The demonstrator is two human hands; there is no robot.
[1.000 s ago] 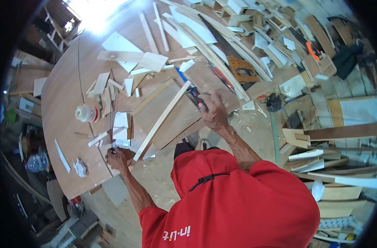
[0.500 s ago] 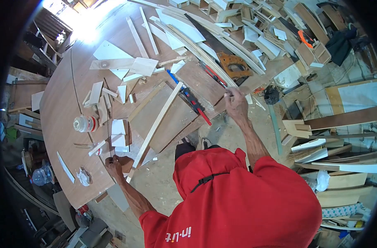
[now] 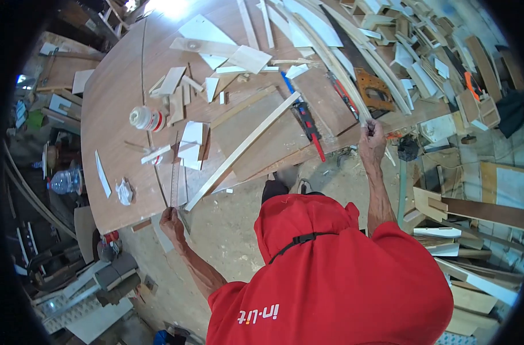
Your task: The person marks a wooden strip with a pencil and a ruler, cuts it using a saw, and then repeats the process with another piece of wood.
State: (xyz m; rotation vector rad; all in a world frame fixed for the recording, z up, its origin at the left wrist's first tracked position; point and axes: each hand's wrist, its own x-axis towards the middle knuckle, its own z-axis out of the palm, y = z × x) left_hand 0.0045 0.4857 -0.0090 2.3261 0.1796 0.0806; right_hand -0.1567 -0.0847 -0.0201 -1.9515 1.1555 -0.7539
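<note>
My left hand [image 3: 172, 224] is closed around the near end of a thin metal ruler [image 3: 174, 181], just off the table's front edge. The ruler points away over the tabletop, left of some white board pieces [image 3: 191, 144]. At the right, my right hand [image 3: 372, 140] has its fingers closed on the near end of long thin wooden strips [image 3: 345, 72]. A handsaw with a wooden handle [image 3: 375, 90] lies beside those strips. Between my hands, a long pale wooden batten [image 3: 245, 149] lies diagonally, and a blue, black and red bar clamp [image 3: 305, 121] rests nearby.
A white jar [image 3: 146, 118] and a crumpled plastic bag [image 3: 124, 192] are on the left of the table [image 3: 115, 155]. Board offcuts [image 3: 249, 58] lie farther back. Wooden pieces [image 3: 423, 69] are heaped at the far right, and more boards [image 3: 474, 213] stand along the right side.
The view has shifted, so the table items appear farther right. My left hand has drawn the ruler nearer, past the table's edge. My right hand stays at the strips' end.
</note>
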